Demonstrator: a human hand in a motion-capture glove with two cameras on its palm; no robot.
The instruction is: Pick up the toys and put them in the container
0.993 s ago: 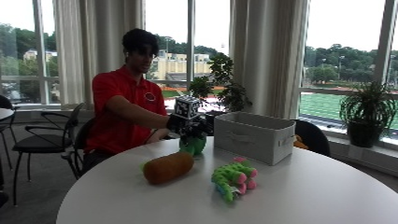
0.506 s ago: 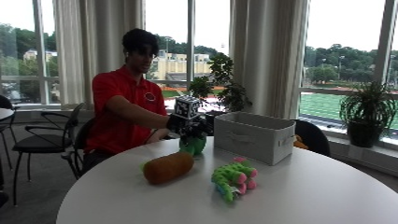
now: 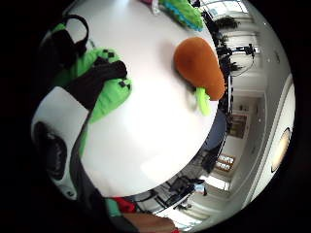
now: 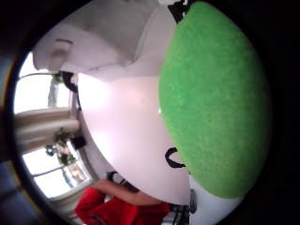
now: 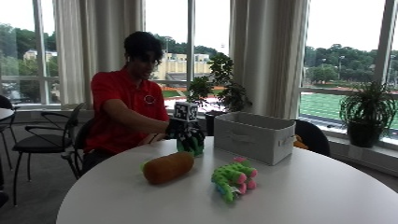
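Outside view: we see the person seated at the round white table (image 5: 323,186), gloved right hand (image 5: 187,134) out over the near-left part of the top, fingers curled round a green plush toy (image 5: 194,144) that sits at or just above the table surface; we cannot tell if it is lifted. The grey fabric container (image 5: 253,136) stands just to the side of the hand, open top, near the far table edge. An orange carrot plush (image 5: 167,167) lies in front of the hand, apart from it. A green-and-pink plush (image 5: 233,177) lies beside the carrot, nearer the container. Wide bare tabletop shows toward the camera and to the side past the container.

Little finger side palm view: we see black gloved fingers (image 3: 97,80) wrapped across the green plush, white table below, the carrot plush lying well apart close to the table edge, green leaf end pointing at the rim.

Thumb side palm view: green plush fills much of it, close to the palm; container wall beyond bare table.
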